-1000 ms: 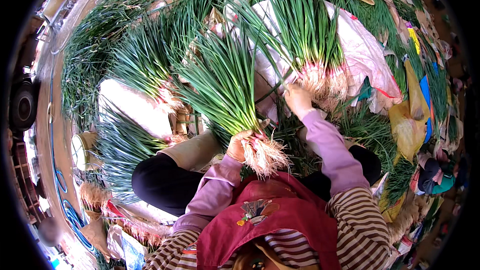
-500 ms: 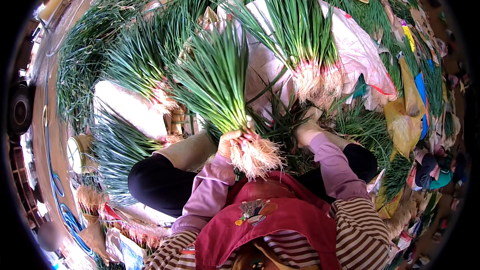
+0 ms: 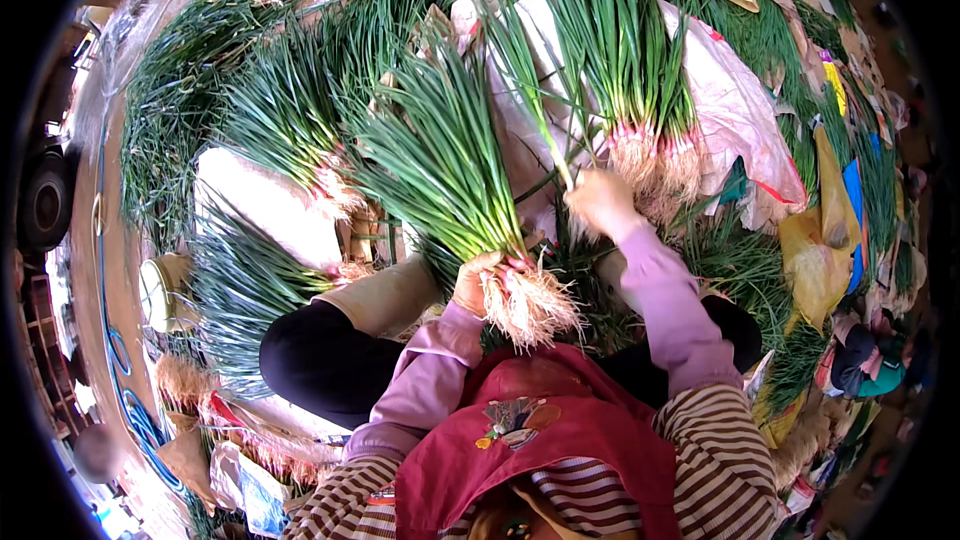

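My left hand (image 3: 474, 282) is wrapped round a thick bunch of spring onions (image 3: 450, 165) just above its pale, stringy roots. The leaves fan up and to the left. In my right hand (image 3: 600, 203), closed at the right of the bunch, is a thin spring onion stalk (image 3: 556, 152) whose green leaves rise away from me. Just beyond this hand, a large pile of spring onions (image 3: 632, 70) lies on a white sack (image 3: 735, 90), roots toward me. What the right palm covers is hidden.
More spring onions (image 3: 290, 105) lie at the left, with another heap (image 3: 240, 305) nearer. A pale bucket (image 3: 165, 292) stands at the far left beside a blue hose (image 3: 140, 420). Yellowish sacks (image 3: 812, 255) lie on the right. My bent knees flank the work.
My right hand has come up from low between my legs and now grips a stalk beside the pile. My left hand still holds its bunch, shifted slightly right in the picture.
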`<state>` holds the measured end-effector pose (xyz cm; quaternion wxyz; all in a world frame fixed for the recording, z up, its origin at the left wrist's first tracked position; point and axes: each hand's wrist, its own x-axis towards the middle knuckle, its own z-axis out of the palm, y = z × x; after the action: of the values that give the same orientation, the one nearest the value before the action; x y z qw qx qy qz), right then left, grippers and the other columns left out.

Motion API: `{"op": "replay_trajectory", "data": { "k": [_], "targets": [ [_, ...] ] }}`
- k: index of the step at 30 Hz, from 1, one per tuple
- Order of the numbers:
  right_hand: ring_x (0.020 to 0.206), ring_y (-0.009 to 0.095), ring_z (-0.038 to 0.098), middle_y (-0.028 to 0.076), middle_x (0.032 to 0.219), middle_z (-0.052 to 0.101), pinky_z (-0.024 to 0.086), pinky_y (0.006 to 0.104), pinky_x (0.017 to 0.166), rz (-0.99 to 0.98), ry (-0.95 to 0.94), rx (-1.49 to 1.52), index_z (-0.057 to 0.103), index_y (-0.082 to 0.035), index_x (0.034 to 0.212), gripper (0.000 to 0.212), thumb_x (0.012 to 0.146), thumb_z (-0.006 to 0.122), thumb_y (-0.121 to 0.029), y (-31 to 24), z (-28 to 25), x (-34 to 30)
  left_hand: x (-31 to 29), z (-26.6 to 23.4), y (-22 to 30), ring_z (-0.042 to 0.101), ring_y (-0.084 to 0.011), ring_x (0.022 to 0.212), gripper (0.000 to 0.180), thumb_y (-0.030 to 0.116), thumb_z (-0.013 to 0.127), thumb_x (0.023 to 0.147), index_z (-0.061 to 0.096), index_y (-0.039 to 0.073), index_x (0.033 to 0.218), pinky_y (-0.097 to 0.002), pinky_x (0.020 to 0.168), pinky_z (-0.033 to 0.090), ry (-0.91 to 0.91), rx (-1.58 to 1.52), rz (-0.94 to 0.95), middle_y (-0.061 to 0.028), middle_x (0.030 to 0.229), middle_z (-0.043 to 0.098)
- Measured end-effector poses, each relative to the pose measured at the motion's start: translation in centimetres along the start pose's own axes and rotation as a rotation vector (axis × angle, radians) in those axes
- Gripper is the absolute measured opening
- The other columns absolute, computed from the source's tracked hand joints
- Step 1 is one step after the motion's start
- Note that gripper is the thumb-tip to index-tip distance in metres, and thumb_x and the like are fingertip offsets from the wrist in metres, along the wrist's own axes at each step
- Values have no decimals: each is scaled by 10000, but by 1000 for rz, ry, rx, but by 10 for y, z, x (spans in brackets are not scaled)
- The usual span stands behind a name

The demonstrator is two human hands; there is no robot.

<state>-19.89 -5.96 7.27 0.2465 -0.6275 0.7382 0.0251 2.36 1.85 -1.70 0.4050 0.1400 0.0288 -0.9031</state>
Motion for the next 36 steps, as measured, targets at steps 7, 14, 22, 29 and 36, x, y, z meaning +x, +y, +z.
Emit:
{"op": "replay_trajectory", "data": {
  "k": [7,14,22,29,36],
  "targets": [
    [580,185,558,75,644,603,445,315,561,-26,-149,653,656,-41,828,279,845,613,-317,-4,39,-55,-1,-5,-1,632,-346,842,324,212,618,738,624,-98,833,-437,802,516,130,50,-132,-235,908,638],
    [565,76,494,14,671,609,406,226,523,-70,-42,1287,652,28,824,118,806,658,-88,-13,87,-36,-2,4,0,632,-340,856,302,190,609,749,624,-86,868,-438,819,510,132,97,-170,-227,918,639],
    [525,108,493,30,598,562,389,284,485,36,175,1004,609,27,767,111,822,601,-69,-26,124,-36,-2,2,-5,645,-290,750,274,141,605,755,601,-68,931,-401,765,530,141,98,-191,-176,846,656],
    [717,363,630,199,757,633,495,454,608,92,199,2,636,-26,716,81,683,598,-90,56,145,-24,-11,28,-4,639,-308,778,332,123,599,755,572,-96,1002,-425,791,521,76,130,-106,-198,840,648],
    [771,273,649,145,776,657,507,405,681,-61,-208,-170,629,-11,884,251,793,640,-245,47,51,-16,-4,15,-5,621,-330,906,464,101,607,734,511,-23,1170,-459,831,496,28,32,-117,-159,948,630]
  ]
}}
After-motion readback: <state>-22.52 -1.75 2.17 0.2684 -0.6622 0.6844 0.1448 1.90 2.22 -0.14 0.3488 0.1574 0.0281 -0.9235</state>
